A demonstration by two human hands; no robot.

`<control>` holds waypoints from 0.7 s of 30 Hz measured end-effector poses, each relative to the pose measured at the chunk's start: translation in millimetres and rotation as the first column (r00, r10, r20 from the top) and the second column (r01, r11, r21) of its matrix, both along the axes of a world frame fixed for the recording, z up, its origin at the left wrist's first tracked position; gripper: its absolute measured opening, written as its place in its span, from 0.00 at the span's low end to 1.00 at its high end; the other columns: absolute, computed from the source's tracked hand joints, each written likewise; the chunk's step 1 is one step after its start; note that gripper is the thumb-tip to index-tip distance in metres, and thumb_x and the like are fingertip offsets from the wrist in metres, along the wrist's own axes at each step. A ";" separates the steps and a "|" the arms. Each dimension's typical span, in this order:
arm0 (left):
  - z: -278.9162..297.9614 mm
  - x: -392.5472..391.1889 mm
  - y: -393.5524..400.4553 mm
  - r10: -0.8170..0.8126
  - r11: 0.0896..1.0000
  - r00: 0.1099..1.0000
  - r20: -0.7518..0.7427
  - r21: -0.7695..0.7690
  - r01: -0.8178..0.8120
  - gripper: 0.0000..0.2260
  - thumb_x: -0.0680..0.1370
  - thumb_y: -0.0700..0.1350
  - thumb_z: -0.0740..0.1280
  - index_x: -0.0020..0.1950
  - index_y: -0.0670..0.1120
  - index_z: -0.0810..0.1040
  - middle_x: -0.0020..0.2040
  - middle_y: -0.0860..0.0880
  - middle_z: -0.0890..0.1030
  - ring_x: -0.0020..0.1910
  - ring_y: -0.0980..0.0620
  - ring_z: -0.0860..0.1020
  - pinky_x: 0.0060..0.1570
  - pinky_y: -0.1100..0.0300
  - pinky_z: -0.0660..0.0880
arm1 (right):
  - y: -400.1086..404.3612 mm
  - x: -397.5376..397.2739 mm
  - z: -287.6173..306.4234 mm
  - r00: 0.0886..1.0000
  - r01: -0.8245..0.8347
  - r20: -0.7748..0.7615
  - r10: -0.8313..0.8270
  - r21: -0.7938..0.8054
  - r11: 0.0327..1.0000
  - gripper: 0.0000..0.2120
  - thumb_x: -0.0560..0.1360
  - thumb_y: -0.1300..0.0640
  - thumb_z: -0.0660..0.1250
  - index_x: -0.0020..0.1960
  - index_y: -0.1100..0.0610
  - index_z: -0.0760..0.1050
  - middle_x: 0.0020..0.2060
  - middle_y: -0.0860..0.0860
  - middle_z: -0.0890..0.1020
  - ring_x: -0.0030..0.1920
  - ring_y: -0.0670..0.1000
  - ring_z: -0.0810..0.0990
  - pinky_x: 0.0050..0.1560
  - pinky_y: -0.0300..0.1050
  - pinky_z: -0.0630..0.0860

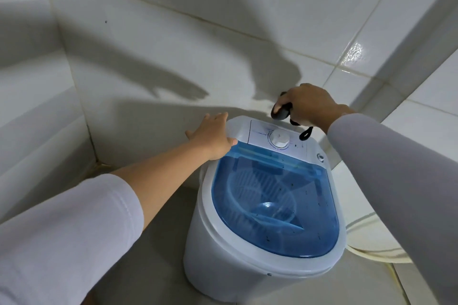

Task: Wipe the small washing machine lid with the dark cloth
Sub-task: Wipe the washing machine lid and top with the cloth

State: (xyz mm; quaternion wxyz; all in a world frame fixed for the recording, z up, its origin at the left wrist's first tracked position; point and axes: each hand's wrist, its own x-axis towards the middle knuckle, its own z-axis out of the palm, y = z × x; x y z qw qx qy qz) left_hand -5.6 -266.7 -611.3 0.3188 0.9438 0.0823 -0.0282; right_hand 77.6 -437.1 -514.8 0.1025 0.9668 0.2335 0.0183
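Observation:
A small white washing machine [223,250] stands on the floor with a translucent blue lid [275,203] shut over its tub. Behind the lid is a white control panel with a round dial [279,139]. My left hand [210,135] lies on the machine's far left corner, fingers spread, holding nothing. My right hand [307,104] hovers above the far right of the panel, closed on a dark object [281,111] with a black looped cord hanging from it; whether it is the cloth I cannot tell. Dark specks dot the lid.
White tiled walls [173,32] close in behind and to the left, meeting in a corner at the left. A pale hose [366,252] curves along the floor to the right of the machine. The grey floor [158,242] runs along the machine's left side.

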 end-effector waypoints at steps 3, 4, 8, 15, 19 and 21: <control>6.5 14.0 -7.3 -0.014 1.000 0.999 0.029 0.008 0.014 0.30 0.80 0.50 0.62 0.78 0.49 0.52 0.78 0.49 0.57 0.78 0.47 0.53 0.71 0.35 0.55 | 2.1 10.0 -5.7 0.998 -0.026 -0.060 0.027 0.008 1.000 0.22 0.73 0.65 0.60 0.55 0.42 0.81 0.54 0.50 0.82 0.52 0.54 0.78 0.46 0.42 0.70; 7.1 17.8 -9.2 -0.015 1.000 0.999 0.029 0.012 0.015 0.30 0.80 0.49 0.62 0.78 0.50 0.52 0.78 0.49 0.58 0.77 0.47 0.55 0.71 0.35 0.56 | 3.4 12.8 -9.4 0.997 -0.041 -0.068 0.042 0.006 0.999 0.23 0.72 0.66 0.60 0.54 0.41 0.81 0.55 0.49 0.82 0.53 0.54 0.78 0.47 0.42 0.70; -1.3 30.1 -13.2 -0.023 1.000 1.000 -0.006 0.012 0.023 0.29 0.80 0.49 0.62 0.78 0.52 0.53 0.77 0.48 0.60 0.77 0.46 0.55 0.72 0.37 0.55 | 3.0 21.1 -25.2 0.988 -0.046 -0.143 0.052 0.043 0.998 0.24 0.73 0.66 0.60 0.54 0.40 0.81 0.57 0.47 0.81 0.57 0.53 0.78 0.51 0.40 0.72; -7.1 35.3 -9.4 0.016 0.999 1.000 -0.012 0.051 -0.015 0.29 0.78 0.53 0.64 0.77 0.55 0.56 0.74 0.50 0.67 0.72 0.44 0.66 0.70 0.41 0.61 | -12.9 23.4 -35.2 0.985 -0.002 -0.170 0.020 0.103 0.995 0.30 0.72 0.72 0.56 0.57 0.41 0.80 0.57 0.47 0.78 0.58 0.52 0.75 0.57 0.45 0.74; -8.1 35.8 -10.1 0.016 0.999 1.000 -0.011 0.052 -0.015 0.29 0.78 0.53 0.64 0.76 0.55 0.57 0.73 0.49 0.68 0.71 0.44 0.67 0.69 0.41 0.62 | -22.4 19.8 -37.4 0.988 0.045 -0.154 -0.024 0.138 0.989 0.30 0.72 0.71 0.56 0.59 0.42 0.80 0.56 0.47 0.79 0.49 0.49 0.72 0.50 0.42 0.72; -7.4 35.1 -11.2 0.021 0.998 1.000 -0.016 0.067 -0.020 0.29 0.78 0.53 0.63 0.76 0.55 0.56 0.73 0.49 0.69 0.70 0.43 0.68 0.69 0.41 0.62 | -27.4 15.6 -37.8 0.985 0.079 -0.166 -0.053 0.153 0.985 0.28 0.73 0.70 0.56 0.60 0.43 0.79 0.54 0.47 0.78 0.49 0.50 0.71 0.50 0.42 0.71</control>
